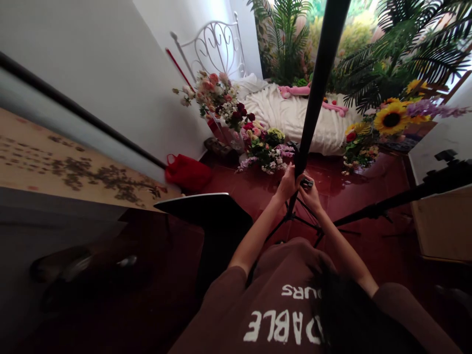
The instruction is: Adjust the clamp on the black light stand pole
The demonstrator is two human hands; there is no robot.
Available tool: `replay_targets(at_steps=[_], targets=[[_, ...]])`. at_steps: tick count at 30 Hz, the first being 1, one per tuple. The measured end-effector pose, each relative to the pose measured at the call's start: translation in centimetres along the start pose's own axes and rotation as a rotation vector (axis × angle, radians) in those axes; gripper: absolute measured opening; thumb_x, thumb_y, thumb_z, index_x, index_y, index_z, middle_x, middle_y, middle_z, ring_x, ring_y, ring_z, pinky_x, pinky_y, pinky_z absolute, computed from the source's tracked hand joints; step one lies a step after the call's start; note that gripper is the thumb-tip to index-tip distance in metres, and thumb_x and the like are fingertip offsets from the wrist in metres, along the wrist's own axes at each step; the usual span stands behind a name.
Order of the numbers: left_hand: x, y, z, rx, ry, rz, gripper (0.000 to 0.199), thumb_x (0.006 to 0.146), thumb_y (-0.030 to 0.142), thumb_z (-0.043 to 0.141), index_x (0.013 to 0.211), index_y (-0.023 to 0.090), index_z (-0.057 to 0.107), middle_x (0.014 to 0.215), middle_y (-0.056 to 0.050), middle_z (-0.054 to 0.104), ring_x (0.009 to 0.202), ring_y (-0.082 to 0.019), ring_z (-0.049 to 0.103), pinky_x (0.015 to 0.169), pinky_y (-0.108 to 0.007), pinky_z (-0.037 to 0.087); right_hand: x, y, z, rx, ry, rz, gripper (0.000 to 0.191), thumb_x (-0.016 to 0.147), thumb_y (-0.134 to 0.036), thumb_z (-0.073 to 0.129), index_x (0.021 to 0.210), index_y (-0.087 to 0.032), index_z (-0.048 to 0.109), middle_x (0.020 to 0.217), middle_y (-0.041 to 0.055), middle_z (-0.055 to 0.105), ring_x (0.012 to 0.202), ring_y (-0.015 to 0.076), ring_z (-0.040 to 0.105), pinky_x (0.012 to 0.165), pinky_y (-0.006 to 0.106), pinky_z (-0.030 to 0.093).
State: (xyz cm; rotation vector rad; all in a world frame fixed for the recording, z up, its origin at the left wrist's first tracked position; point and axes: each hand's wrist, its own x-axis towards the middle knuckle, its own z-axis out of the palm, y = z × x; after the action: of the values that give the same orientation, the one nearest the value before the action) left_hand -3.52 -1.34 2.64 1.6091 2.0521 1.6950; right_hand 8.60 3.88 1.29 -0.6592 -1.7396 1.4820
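A black pole (317,83) runs up the middle of the view, above a brown T-shirt (273,314) with white block lettering. The glossy floor tiles (342,206) are deep red, close in shade to a red bag (188,172) by the wall. A rumpled white bedsheet (291,118) lies below a white scrolled headboard (216,49), with a pink plush toy (295,91) on it. Pink, cream and dark red roses (212,86) bloom nearby, green palm fronds (398,54) fan behind a yellow sunflower (391,118) with a dark centre, and a beige board (55,167) carries a brown speckled pattern
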Motion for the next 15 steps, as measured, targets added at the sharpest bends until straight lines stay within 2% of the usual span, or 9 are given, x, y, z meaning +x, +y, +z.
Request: replay_targets(at_steps=[4,7,12,15], targets=[[1.8,0.7,-0.5,-0.004,-0.003,-0.011,0.038,0.095,0.051,0.049,0.113,0.018,0.051,0.087,-0.008,0.068,0.079,-0.020,0.068,0.071,-0.030,0.051,-0.8,-1.9,-1.0,-0.004,0.064,-0.009,0.059,0.084,-0.049,0.065,0.132,-0.024,0.041,0.120,0.0107,0.064,0.109,0.0209,0.066,0.096,0.038,0.054],[3.3,1.9,-0.2,-0.085,0.059,-0.036,0.037,0.096,0.051,0.048,0.116,0.020,0.050,0.072,-0.001,0.063,0.063,-0.016,0.063,0.064,-0.026,0.047,-1.4,-2.6,-2.0,-0.078,0.070,-0.063,0.054,0.087,-0.046,0.064,0.132,-0.026,0.041,0.120,0.0097,0.064,0.110,0.0202,0.066,0.096,0.039,0.055],[6.2,4.3,0.4,-0.213,0.212,0.001,0.040,0.097,0.051,0.045,0.120,0.020,0.050,0.067,0.002,0.058,0.057,-0.012,0.059,0.059,-0.023,0.045,-2.2,-2.5,-3.2,-0.184,0.004,-0.129,0.041,0.087,-0.044,0.064,0.122,-0.027,0.052,0.123,0.0086,0.064,0.115,0.0207,0.064,0.094,0.039,0.056],[7.4,5.1,0.8,-0.235,0.306,0.029,0.041,0.097,0.053,0.044,0.122,0.020,0.051,0.068,0.003,0.057,0.057,-0.010,0.059,0.058,-0.022,0.044,-2.3,-2.3,-3.6,-0.231,-0.018,-0.112,0.038,0.089,-0.046,0.060,0.122,-0.027,0.055,0.125,0.0087,0.066,0.116,0.0208,0.064,0.091,0.038,0.057]])
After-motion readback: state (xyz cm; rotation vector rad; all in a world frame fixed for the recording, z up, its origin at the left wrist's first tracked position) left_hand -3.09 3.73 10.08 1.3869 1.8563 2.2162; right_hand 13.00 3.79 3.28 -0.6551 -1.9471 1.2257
